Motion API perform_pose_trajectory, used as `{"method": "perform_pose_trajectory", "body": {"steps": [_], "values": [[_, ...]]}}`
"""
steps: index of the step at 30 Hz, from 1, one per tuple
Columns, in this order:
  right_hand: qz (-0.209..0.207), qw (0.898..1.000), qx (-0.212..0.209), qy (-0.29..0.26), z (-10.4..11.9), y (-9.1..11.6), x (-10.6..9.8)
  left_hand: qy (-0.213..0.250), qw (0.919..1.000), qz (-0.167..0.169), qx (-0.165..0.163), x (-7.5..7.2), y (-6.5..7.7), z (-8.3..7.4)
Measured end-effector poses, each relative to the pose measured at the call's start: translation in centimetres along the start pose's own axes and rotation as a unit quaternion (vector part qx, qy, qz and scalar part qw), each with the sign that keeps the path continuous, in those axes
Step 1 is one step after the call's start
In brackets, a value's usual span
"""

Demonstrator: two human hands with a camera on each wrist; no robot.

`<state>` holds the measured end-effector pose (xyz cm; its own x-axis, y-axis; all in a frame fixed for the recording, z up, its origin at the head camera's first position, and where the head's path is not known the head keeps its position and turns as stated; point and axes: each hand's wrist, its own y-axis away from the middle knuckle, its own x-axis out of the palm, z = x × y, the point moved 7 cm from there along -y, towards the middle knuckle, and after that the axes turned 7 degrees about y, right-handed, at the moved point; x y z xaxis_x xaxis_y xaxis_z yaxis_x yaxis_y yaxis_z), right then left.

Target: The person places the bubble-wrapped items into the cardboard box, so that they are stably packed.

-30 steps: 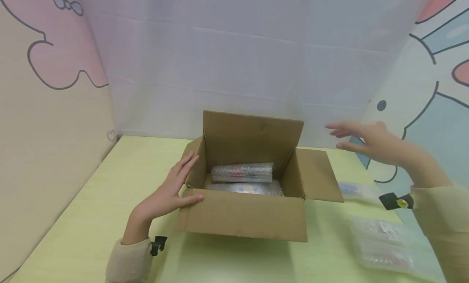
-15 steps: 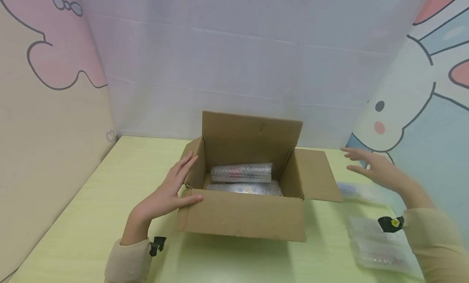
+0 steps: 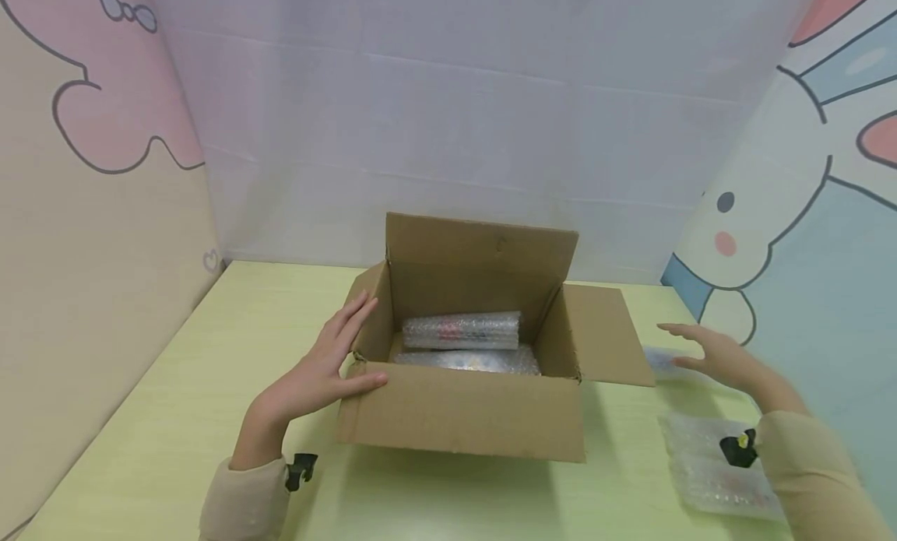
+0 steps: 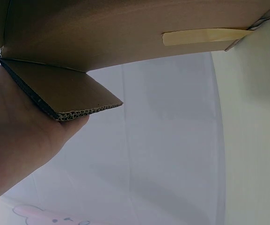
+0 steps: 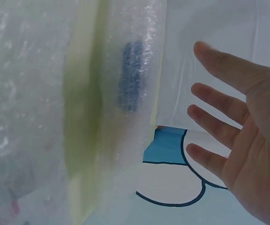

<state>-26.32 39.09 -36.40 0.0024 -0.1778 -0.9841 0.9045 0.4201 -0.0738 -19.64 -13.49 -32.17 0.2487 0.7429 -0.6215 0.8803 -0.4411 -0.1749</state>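
In the head view an open cardboard box (image 3: 462, 412) stands mid-table. My left hand (image 3: 311, 381) rests at its front left corner, fingers straight along the left side and thumb on the front flap. The left wrist view has a cardboard flap (image 4: 64, 89) lying against that hand. Inside the box, a bubble-wrapped bundle (image 3: 461, 331) with red print lies behind another wrapped package (image 3: 483, 360). My right hand (image 3: 725, 362) hovers over the table's right side with spread fingers and holds nothing. Close to it lies a bubble-wrapped package (image 5: 132, 75) with a blue patch.
More bubble wrap packages (image 3: 722, 483) lie at the table's right front, partly under the right forearm. The box's right flap (image 3: 606, 335) sticks out toward the right hand. A white sheet (image 3: 455, 121) hangs behind the table (image 3: 189, 401), and printed panels border both sides.
My right hand has come down, from high at the right to just above the wrapped packages. The left hand and the box have stayed put.
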Motion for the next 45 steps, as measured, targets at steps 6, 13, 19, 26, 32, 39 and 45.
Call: {"method": "perform_pose_trajectory", "body": {"steps": [6, 13, 19, 26, 32, 39, 45], "values": [[0.029, 0.999, 0.009, -0.020, -1.4, 0.3, 1.8, -0.003, 1.0000, -0.002, 0.002, -0.1, 0.1, 0.0], [0.027, 0.999, -0.007, -0.018, -2.0, 0.4, 3.2, -0.002, 1.0000, 0.000, -0.001, 0.0, 0.0, 0.2], [0.035, 0.999, -0.011, -0.002, -2.6, 0.4, 4.2, -0.003, 1.0000, -0.001, 0.002, 0.0, 0.0, 0.3], [0.044, 0.999, 0.000, 0.026, -2.8, 0.4, 4.4, 0.001, 1.0000, -0.002, 0.004, 0.1, 0.0, 0.3], [0.030, 0.998, -0.011, 0.045, -2.5, 0.4, 4.2, 0.001, 1.0000, -0.002, 0.009, 0.1, 0.0, 0.2], [0.046, 0.998, 0.023, 0.045, -2.9, 0.6, 4.4, 0.001, 1.0000, -0.001, 0.009, 0.1, -0.1, 0.2], [0.043, 0.997, 0.045, 0.042, -3.4, 0.7, 4.3, 0.000, 1.0000, -0.002, 0.008, 0.1, -0.1, 0.2]]}}
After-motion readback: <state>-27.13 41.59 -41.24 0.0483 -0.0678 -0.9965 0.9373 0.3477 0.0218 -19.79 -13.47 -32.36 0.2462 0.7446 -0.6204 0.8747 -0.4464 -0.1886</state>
